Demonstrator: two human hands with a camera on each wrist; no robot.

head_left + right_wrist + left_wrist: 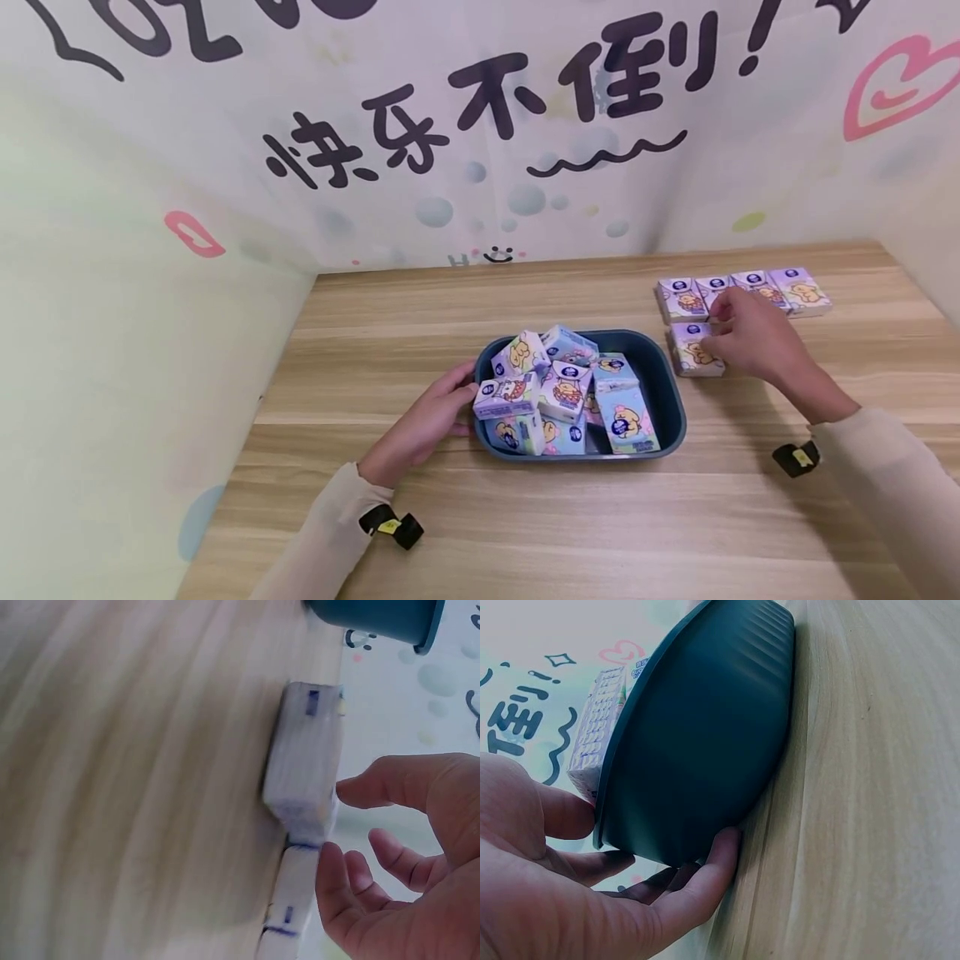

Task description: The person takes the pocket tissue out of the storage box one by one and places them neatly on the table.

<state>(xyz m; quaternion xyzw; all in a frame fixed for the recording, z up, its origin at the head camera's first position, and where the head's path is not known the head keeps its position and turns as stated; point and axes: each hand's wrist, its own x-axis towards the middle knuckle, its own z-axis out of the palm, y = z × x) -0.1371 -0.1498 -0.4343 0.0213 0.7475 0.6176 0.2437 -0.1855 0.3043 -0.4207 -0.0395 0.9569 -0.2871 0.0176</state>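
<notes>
A dark teal plastic tub stands on the table, heaped with small pastel tissue packs. My left hand holds the tub's left end, its digits spread between the rim and the lower wall in the left wrist view. My right hand is over a purple tissue pack that lies flat, right of the tub. In the right wrist view the thumb is at this pack's upper edge, while the other fingers stand apart from it, loosely bent.
Behind that pack, several tissue packs lie side by side in a row towards the back right. The wooden table meets a printed cloth backdrop at its rear edge, with pale side walls left and right.
</notes>
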